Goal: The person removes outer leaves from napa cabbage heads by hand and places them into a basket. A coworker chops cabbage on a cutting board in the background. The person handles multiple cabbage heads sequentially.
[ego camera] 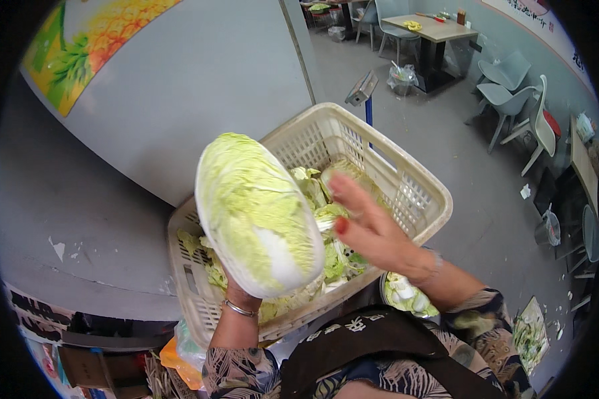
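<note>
A large napa cabbage (259,214) with pale yellow-green leaves and a white base rests on my left hand (239,289). The cabbage hides most of that hand; a silver bangle circles the wrist. To its right my right hand (367,224) is raised with fingers spread, blurred and holding nothing. Both hands are over a cream plastic basket (429,194) with slotted walls. Loose cabbage leaves (334,259) lie inside it. At the basket's near right side, a round container holds cut cabbage pieces (404,294).
A grey panel (219,65) borders the basket on the left. Behind it stands a scale's display head (363,89) on a blue post. Tables (434,30), chairs (509,95) and a lined bin (402,77) stand farther off. An orange bag (179,361) is at lower left.
</note>
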Motion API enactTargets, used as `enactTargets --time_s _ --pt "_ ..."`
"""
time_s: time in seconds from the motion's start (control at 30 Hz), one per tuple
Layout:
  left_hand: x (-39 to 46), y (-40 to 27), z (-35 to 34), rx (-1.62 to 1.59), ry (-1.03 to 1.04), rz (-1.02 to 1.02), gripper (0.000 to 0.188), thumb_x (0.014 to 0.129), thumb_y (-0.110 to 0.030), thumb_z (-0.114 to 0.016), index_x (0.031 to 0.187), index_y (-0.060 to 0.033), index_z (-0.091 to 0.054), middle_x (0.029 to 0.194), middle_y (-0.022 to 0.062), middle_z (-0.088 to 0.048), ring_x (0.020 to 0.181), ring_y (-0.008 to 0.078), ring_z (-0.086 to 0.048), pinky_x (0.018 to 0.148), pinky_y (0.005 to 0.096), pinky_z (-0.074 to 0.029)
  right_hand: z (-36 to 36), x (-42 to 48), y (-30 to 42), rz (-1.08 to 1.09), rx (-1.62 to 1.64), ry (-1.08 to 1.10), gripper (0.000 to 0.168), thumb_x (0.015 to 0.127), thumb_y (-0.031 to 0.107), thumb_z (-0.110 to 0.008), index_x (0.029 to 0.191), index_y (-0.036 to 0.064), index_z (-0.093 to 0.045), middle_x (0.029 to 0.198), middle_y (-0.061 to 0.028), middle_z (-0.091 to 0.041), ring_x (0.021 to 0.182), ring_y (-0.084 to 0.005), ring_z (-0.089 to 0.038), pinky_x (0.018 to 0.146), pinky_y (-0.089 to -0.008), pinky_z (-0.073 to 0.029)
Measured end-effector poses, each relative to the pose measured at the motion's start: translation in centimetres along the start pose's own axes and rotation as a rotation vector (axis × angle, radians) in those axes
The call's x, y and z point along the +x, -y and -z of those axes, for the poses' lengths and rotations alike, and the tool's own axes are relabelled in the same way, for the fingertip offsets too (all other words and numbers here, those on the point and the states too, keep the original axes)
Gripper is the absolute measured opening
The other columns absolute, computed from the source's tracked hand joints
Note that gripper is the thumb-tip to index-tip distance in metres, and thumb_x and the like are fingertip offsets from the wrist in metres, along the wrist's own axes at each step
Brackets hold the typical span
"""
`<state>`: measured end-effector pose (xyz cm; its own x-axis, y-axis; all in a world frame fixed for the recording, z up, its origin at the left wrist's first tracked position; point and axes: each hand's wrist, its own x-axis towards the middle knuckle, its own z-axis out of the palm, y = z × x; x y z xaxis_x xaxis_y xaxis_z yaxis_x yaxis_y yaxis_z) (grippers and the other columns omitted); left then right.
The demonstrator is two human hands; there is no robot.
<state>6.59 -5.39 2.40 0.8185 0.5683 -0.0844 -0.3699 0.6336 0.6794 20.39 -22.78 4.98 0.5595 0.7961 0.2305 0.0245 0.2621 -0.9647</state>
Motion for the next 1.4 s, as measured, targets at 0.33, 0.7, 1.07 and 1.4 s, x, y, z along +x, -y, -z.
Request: enactTargets --time_s 0.33,0.7,1.07,1.4 --pt "-1.5 -0.3 2.9 0.025 0.178 0.1 0.098 0.073 -0.076 -0.039 0.143 -0.0098 -0.022 0.143 0.0117 -0.033 0.129 0.0268 -0.036 0.106 0.0418 -0.032 -4.0 1.3 -1.5 0.075 0.386 0.126 0.081 0.085 0.026 -0.065 0.141 -0.002 -0.015 0.135 -0.014 -0.035 0.124 -0.0198 -0.034 0.105 -0.0325 -0.028" --pt "-0.8 1.6 2.5 0.165 0.228 0.192 0.065 0.087 -0.049 -0.053 0.136 -0.0106 -0.036 0.133 0.007 -0.047 0.116 0.0233 -0.05 0.098 0.0396 -0.041 -0.4 5.4 2.7 -0.216 0.289 0.166 0.039 0.094 0.027 -0.049 0.121 -0.002 -0.05 0.109 -0.0077 -0.059 0.099 -0.0101 -0.056 0.084 -0.0245 -0.046" --pt "0.0 2.4 4.1 0.176 0.379 0.31 0.086 0.08 -0.067 -0.041 0.139 -0.0052 -0.03 0.137 0.012 -0.041 0.124 0.0228 -0.043 0.103 0.038 -0.035 -0.8 5.5 5.4 0.138 0.077 0.023 0.033 0.096 0.019 -0.045 0.119 -0.003 -0.054 0.111 -0.0073 -0.059 0.098 -0.0108 -0.056 0.086 -0.0241 -0.045" --pt "0.3 2.1 2.0 0.31 0.227 0.366 0.089 0.08 -0.073 -0.025 0.14 -0.0077 -0.028 0.136 0.0135 -0.042 0.122 0.0269 -0.045 0.101 0.0426 -0.038 -1.4 4.2 7.2 0.111 0.68 0.136 0.037 0.095 0.022 -0.045 0.122 -0.003 -0.047 0.115 -0.0122 -0.057 0.105 -0.0179 -0.056 0.089 -0.0308 -0.046"
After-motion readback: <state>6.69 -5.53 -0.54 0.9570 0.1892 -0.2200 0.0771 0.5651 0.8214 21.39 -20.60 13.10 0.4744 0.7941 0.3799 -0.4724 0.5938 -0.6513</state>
